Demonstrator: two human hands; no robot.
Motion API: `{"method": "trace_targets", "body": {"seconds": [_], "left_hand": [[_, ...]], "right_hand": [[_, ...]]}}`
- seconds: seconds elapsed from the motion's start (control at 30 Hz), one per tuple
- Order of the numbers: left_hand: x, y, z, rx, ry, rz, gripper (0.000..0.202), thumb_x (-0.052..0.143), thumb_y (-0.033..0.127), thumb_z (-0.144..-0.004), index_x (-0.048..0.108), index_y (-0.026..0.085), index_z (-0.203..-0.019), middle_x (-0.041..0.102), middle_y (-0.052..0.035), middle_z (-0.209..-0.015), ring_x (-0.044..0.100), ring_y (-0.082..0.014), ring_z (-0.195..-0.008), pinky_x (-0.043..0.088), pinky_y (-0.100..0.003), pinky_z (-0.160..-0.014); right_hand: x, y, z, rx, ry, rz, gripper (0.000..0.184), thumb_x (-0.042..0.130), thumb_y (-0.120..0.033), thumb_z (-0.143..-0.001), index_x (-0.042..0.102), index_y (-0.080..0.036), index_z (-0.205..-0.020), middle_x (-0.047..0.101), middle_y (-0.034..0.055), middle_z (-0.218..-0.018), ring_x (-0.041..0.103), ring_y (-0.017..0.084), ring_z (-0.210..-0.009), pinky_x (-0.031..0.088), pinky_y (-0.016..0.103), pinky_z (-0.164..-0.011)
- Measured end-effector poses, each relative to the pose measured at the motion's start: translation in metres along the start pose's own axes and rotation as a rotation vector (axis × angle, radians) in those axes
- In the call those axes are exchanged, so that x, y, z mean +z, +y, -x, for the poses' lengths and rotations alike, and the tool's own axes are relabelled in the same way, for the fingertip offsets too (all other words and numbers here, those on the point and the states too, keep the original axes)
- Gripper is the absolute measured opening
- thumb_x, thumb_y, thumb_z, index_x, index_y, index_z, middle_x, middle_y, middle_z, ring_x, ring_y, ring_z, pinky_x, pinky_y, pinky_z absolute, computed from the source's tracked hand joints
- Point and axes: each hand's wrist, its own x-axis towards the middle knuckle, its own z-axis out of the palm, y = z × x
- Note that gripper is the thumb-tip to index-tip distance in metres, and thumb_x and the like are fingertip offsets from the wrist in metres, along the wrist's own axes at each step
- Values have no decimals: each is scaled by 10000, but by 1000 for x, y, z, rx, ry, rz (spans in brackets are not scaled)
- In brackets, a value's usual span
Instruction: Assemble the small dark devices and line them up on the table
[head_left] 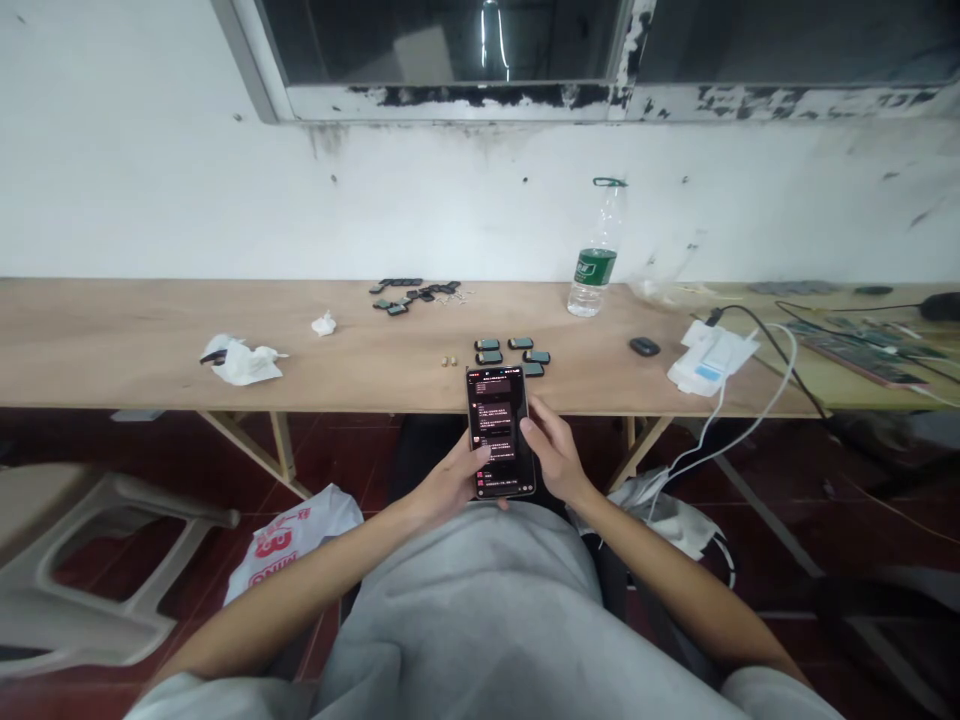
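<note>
A smartphone (501,435) with a dark screen full of text lines is held upright over my lap, just in front of the table edge. My left hand (450,478) grips its lower left side, with the thumb lying over the screen. Along the right side my right hand (553,450) is closed round the phone, its thumb at the edge. Just beyond the phone, several small dark oblong pieces with grey-green faces (489,357) lie on the table. Two or so tiny brass-coloured parts (448,361) sit to their left.
A wooden table (135,340) runs along the wall. On it are crumpled tissues (251,362), more small dark pieces (420,293), a water bottle (592,270), a black oval case (644,346) and a white block with cables (711,357). A plastic stool (165,530) stands left; a plastic bag (292,535) hangs nearby.
</note>
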Motion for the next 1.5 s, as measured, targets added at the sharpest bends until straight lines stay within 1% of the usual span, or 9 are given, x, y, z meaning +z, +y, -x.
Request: {"method": "trace_targets", "body": {"seconds": [0.2, 0.33, 0.53, 0.67, 0.8, 1.0, 1.2, 1.37, 1.5], "left_hand": [[0, 0, 1, -9, 20, -11, 618, 769, 443, -871, 509, 267, -1404, 625, -113, -1223, 673, -266, -949, 592, -341, -674], [-2, -2, 0, 7, 19, -65, 694, 815, 371, -834, 469, 281, -1430, 619, -102, -1229, 671, -257, -961, 590, -324, -670], [1, 0, 2, 100, 20, -312, 736, 850, 286, -794, 450, 247, -1412, 628, -39, -1012, 618, -140, -732, 555, -303, -690], [4, 1, 2, 188, 25, -389, 859, 854, 212, -758, 399, 273, -1484, 622, -52, -1058, 624, -173, -864, 539, -318, -795], [4, 1, 1, 185, 40, -442, 910, 837, 190, -761, 353, 281, -1526, 619, -74, -1113, 629, -215, -944, 543, -344, -810], [3, 3, 3, 222, 109, -510, 949, 842, 187, -754, 330, 271, -1549, 571, -127, -1354, 577, -310, -1210, 504, -451, -1003], [6, 0, 4, 235, 44, -430, 1011, 869, 184, -723, 314, 284, -1562, 528, -141, -1425, 513, -347, -1327, 467, -481, -1074], [9, 0, 4, 254, 58, -408, 1049, 871, 145, -707, 307, 293, -1579, 492, -139, -1477, 435, -365, -1414, 414, -498, -1132], [9, 1, 5, 247, 39, -405, 1025, 846, 136, -740, 284, 301, -1582, 487, -131, -1483, 430, -347, -1420, 401, -484, -1144]], "right_hand": [[2, 3, 2, -47, -32, -48, 535, 589, -474, -997, 529, -199, -1452, 615, 137, -1421, 618, 310, -1274, 507, 471, -1098], [1, 4, 2, -52, -39, -15, 582, 632, -482, -969, 510, -186, -1455, 592, 153, -1443, 594, 317, -1307, 487, 474, -1123], [0, 3, 3, -46, -84, -1, 677, 650, -508, -946, 452, -194, -1512, 552, 150, -1489, 540, 333, -1369, 453, 499, -1160], [0, 4, 4, -32, -86, -39, 650, 607, -520, -970, 448, -219, -1523, 545, 126, -1502, 527, 325, -1383, 426, 510, -1186], [0, 4, 4, -22, -81, -56, 659, 585, -549, -975, 446, -226, -1532, 547, 115, -1504, 519, 326, -1391, 418, 515, -1194], [1, 3, 4, -31, -101, -74, 616, 551, -545, -998, 455, -249, -1530, 506, 101, -1542, 479, 313, -1431, 370, 508, -1228], [3, 6, 6, -51, -46, -5, 800, 513, -620, -990, 189, -271, -1633, 447, 136, -1571, 457, 302, -1443, 421, 506, -1184], [1, 6, 7, -81, -56, 51, 678, 494, -599, -1005, 323, -274, -1575, 373, 99, -1627, 380, 294, -1498, 372, 486, -1228], [1, 5, 7, -96, -63, 29, 668, 489, -580, -1015, 317, -276, -1584, 355, 92, -1641, 379, 291, -1500, 332, 480, -1252]]}}
